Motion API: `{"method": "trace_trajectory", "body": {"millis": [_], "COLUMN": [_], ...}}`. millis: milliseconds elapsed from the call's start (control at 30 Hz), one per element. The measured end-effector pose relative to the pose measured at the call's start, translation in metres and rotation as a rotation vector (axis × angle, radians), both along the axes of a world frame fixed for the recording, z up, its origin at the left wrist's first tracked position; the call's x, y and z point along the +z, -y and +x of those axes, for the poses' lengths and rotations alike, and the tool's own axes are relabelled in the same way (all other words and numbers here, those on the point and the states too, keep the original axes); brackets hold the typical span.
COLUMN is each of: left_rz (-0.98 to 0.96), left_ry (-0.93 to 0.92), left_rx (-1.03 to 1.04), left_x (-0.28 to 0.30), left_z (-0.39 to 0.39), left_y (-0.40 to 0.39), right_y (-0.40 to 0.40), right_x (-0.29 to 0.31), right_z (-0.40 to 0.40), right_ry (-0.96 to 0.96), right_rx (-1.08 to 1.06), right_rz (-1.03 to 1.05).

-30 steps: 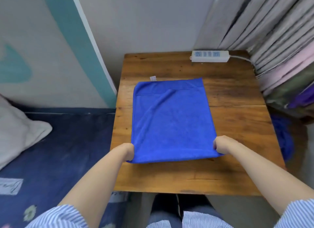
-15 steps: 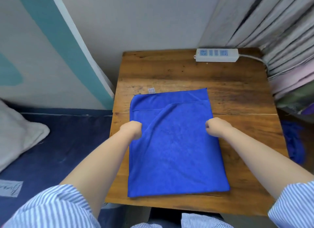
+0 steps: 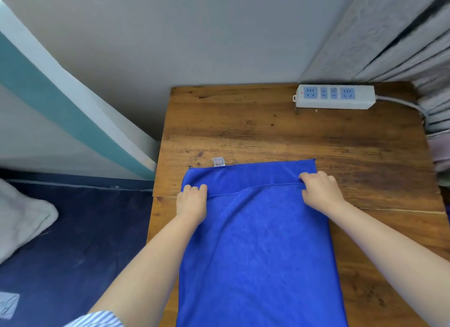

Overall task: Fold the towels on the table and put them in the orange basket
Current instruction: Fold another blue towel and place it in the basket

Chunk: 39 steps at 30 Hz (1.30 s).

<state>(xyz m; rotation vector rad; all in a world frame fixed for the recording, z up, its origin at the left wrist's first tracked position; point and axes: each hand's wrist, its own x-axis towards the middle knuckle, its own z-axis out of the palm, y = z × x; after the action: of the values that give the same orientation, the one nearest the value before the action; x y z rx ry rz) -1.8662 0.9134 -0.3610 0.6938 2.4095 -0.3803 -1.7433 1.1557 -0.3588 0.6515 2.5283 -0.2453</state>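
**Towel folded over on table**

Left hand point(image 3: 192, 202) and right hand point(image 3: 320, 191), set apart, are pinching the upper layer's two corners of the blue towel point(image 3: 258, 248), which is lying flat on the wooden table point(image 3: 280, 134), near a power strip point(image 3: 334, 96).

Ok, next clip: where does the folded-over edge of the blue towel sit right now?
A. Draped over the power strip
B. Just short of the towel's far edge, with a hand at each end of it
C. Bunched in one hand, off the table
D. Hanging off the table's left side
B: the left hand and right hand hold the upper layer's edge of the blue towel slightly short of its far edge.
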Motion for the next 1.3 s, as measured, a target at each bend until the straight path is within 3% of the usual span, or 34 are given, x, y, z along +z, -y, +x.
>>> {"method": "trace_trajectory", "body": {"millis": [67, 200, 267, 367, 500, 600, 833, 1100, 1300], "left_rz": [0.027, 0.132, 0.119, 0.095, 0.155, 0.189, 0.077, 0.157, 0.232], "left_ry": [0.048, 0.315, 0.373, 0.329, 0.104, 0.088, 0.166, 0.135, 0.046], "left_rx": [-0.012, -0.079, -0.071, -0.01, 0.042, 0.039, -0.076, 0.015, 0.032], "left_x": [-0.002, 0.023, 0.041, 0.046, 0.03, 0.016, 0.015, 0.041, 0.065], "left_z": [-0.008, -0.031, -0.045, -0.068, -0.076, -0.077, -0.088, -0.081, -0.065], "left_y": [0.003, 0.006, 0.006, 0.003, -0.004, -0.009, -0.016, 0.009, 0.024], "right_y": [-0.008, -0.025, -0.03, -0.037, -0.037, -0.036, -0.045, -0.054, -0.047], "right_x": [0.004, 0.029, 0.043, 0.046, 0.031, 0.016, 0.008, 0.038, 0.066], "right_z": [-0.005, -0.011, -0.013, -0.023, -0.033, -0.031, -0.039, -0.038, -0.018], "right_ry": [0.026, 0.073, 0.045, 0.035, -0.013, -0.107, -0.02, -0.124, -0.138], "right_rx": [0.012, 0.008, -0.01, 0.026, 0.125, 0.112, 0.076, 0.028, -0.009], "right_rz": [-0.13, -0.435, -0.487, -0.419, -0.108, -0.002, -0.12, -0.296, -0.284]}}
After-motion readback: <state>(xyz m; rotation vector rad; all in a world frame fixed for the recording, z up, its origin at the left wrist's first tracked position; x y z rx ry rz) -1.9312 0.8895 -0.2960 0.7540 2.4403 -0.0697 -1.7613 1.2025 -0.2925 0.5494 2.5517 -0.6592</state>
